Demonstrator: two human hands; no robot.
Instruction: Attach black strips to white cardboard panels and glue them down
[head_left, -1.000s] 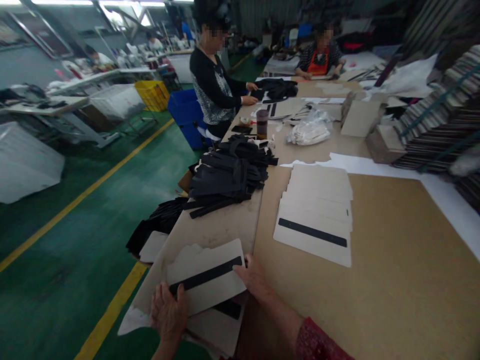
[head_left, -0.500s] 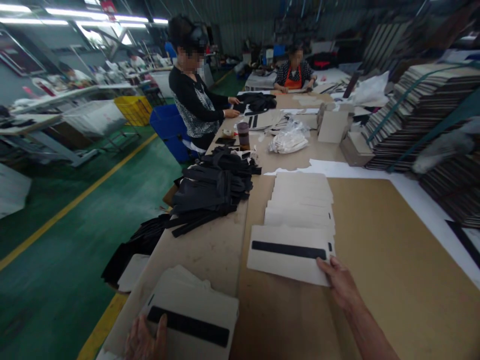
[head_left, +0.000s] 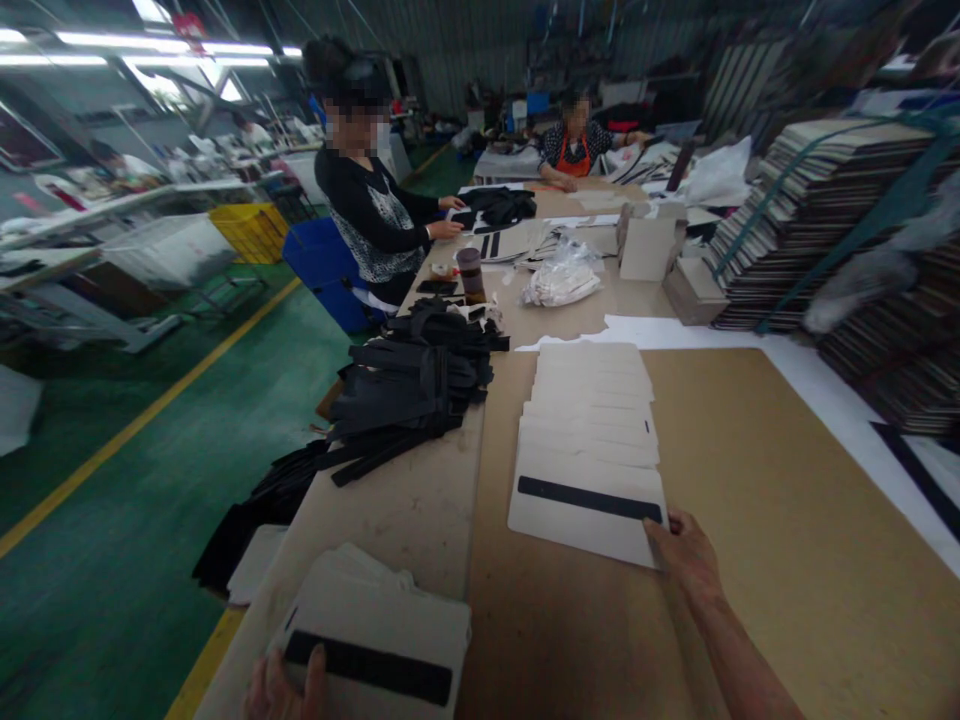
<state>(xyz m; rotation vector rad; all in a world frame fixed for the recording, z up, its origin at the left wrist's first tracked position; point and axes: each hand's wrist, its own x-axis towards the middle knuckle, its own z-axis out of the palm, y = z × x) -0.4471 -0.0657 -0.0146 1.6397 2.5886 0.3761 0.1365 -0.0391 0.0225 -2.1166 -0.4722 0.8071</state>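
The right hand [head_left: 686, 555] has the front card [head_left: 574, 525] pinched by its near right corner, thumb on top; how far the fingers reach beneath is hidden. Half a second ago this card was askew above the row of cards [head_left: 589, 400]; now it lies in line with it, covering one of two small dark marks that showed then. So the row, running away from the grip, has gained one more overlapping card, its black band [head_left: 589, 498] left showing.

Well to the left of that grip, the left hand [head_left: 289, 690] rests on the pile of cards [head_left: 382, 610], thumb at the top card's band; whether it grasps anything I cannot tell. Beyond the pile, black strips [head_left: 405, 380] lie heaped on the bench [head_left: 562, 640].
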